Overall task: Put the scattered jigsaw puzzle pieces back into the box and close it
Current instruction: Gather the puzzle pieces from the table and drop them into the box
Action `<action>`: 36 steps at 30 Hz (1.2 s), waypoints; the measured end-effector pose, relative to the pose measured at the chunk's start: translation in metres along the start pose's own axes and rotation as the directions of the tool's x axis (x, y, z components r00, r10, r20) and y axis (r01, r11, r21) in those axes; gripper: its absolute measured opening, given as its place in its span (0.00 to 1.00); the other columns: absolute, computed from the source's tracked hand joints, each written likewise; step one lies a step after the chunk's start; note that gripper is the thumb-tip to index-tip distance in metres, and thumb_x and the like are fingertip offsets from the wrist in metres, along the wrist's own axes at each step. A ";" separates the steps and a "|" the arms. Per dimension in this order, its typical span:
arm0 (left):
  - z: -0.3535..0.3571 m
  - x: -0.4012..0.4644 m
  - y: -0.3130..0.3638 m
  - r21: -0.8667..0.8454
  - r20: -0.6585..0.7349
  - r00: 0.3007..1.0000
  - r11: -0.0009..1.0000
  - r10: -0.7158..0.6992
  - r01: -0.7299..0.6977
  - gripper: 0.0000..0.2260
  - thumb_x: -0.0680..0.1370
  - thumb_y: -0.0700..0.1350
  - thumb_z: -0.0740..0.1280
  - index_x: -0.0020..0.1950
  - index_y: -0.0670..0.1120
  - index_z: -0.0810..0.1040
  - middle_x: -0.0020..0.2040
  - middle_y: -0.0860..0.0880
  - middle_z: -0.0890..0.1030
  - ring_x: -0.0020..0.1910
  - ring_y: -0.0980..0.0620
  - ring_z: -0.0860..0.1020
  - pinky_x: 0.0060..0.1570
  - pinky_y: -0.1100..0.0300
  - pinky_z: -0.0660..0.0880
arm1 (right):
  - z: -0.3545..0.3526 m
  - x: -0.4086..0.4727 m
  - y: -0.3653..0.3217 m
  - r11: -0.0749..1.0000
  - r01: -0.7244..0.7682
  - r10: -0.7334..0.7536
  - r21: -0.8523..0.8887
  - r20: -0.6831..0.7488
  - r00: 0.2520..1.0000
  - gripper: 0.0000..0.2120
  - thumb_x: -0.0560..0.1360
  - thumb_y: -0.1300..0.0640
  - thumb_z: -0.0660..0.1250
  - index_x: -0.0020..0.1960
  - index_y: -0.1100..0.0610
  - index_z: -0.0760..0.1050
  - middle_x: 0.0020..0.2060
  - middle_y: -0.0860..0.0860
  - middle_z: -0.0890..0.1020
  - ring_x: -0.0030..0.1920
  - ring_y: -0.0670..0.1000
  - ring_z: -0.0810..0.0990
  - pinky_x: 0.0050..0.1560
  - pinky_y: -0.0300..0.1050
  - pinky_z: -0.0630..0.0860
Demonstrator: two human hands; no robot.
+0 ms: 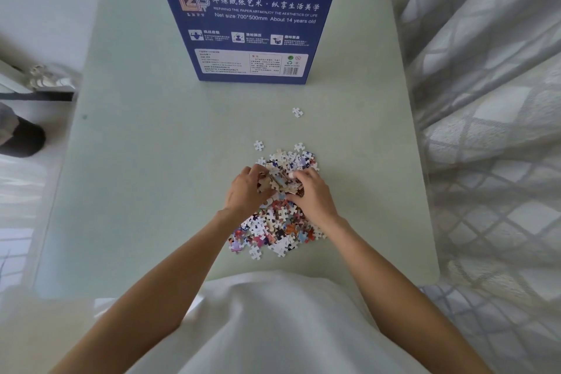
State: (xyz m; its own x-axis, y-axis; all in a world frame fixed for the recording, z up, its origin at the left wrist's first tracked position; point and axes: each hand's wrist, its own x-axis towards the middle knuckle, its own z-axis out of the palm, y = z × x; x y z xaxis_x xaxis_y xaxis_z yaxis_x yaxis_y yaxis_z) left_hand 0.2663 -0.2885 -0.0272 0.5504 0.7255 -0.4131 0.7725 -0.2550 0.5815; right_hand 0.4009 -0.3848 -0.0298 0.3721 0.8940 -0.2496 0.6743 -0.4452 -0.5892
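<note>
**Now gathering: both hands scoop at the heap**

Clearly the step in hand is collecting. The left hand (pixel 246 188) and right hand (pixel 309 191) meet over the far half of the pile of puzzle pieces (pixel 277 215), fingers curled inward and cupping a clump of pieces between them; thumbs are hidden, so how firm the hold is I cannot tell. The pile lies at the middle of the pale green desk (pixel 136 191), close before the person, its long axis running roughly from 6 to 12 o'clock. A stray piece (pixel 297 112) sits apart toward 1 o'clock, and another loose piece (pixel 258 145) lies just off the heap's far edge at 11 o'clock.

The box (pixel 252 18) stands upright at 12 o'clock, well beyond the pile, its printed blue face toward the person and its long axis vertical; its top is out of view, so whether it stands open cannot be told.

Next, I judge, the cupped load must be lifted and carried to the box's opening without spilling. Most pieces are not yet boxed.
</note>
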 end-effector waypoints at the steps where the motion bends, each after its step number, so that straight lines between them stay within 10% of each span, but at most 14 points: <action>1: -0.002 0.000 0.000 -0.030 -0.008 1.000 1.000 0.002 -0.003 0.17 0.74 0.47 0.70 0.62 0.47 0.71 0.58 0.45 0.76 0.50 0.46 0.77 0.49 0.55 0.75 | 0.000 0.001 0.002 1.000 0.009 -0.009 -0.005 -0.008 1.000 0.19 0.70 0.59 0.72 0.60 0.58 0.74 0.57 0.52 0.75 0.53 0.49 0.76 0.58 0.39 0.71; 10: -0.020 -0.005 -0.019 -0.109 0.018 0.999 0.993 -0.032 0.033 0.12 0.75 0.43 0.69 0.58 0.47 0.77 0.56 0.46 0.80 0.49 0.50 0.78 0.45 0.62 0.72 | -0.026 0.031 0.004 0.997 0.040 -0.038 -0.061 0.044 0.998 0.13 0.75 0.58 0.67 0.59 0.56 0.73 0.50 0.51 0.81 0.30 0.42 0.70 0.41 0.44 0.77; 14: -0.024 -0.007 -0.027 -0.114 0.005 0.998 0.992 -0.057 0.058 0.16 0.73 0.42 0.72 0.59 0.46 0.76 0.56 0.47 0.81 0.51 0.49 0.79 0.49 0.62 0.73 | -0.033 0.054 -0.010 0.969 0.162 -0.104 -0.189 0.283 0.953 0.17 0.75 0.54 0.66 0.63 0.56 0.72 0.57 0.52 0.77 0.52 0.50 0.74 0.53 0.44 0.71; 20: -0.027 -0.009 -0.026 -0.106 0.000 0.998 0.993 -0.057 0.057 0.18 0.73 0.40 0.72 0.62 0.46 0.75 0.56 0.46 0.81 0.52 0.48 0.79 0.51 0.64 0.72 | -0.023 0.076 -0.023 0.861 0.283 -0.113 -0.422 0.384 0.916 0.37 0.67 0.40 0.71 0.70 0.54 0.63 0.72 0.56 0.56 0.72 0.59 0.53 0.70 0.57 0.57; 36: -0.029 -0.014 -0.033 -0.105 -0.028 0.997 0.993 -0.066 0.062 0.19 0.73 0.41 0.71 0.63 0.45 0.74 0.54 0.45 0.81 0.50 0.48 0.80 0.47 0.65 0.72 | 0.008 0.044 -0.035 0.949 0.089 -0.006 -0.302 0.266 0.964 0.30 0.69 0.49 0.73 0.64 0.60 0.65 0.60 0.56 0.72 0.61 0.56 0.70 0.61 0.48 0.70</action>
State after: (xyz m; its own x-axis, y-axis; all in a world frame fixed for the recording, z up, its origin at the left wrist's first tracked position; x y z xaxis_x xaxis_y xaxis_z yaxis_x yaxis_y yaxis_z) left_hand 0.2240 -0.2721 -0.0205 0.4892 0.7586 -0.4304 0.7680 -0.1407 0.6248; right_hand 0.3882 -0.3292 -0.0261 0.1848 0.8780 -0.4416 0.8659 -0.3580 -0.3493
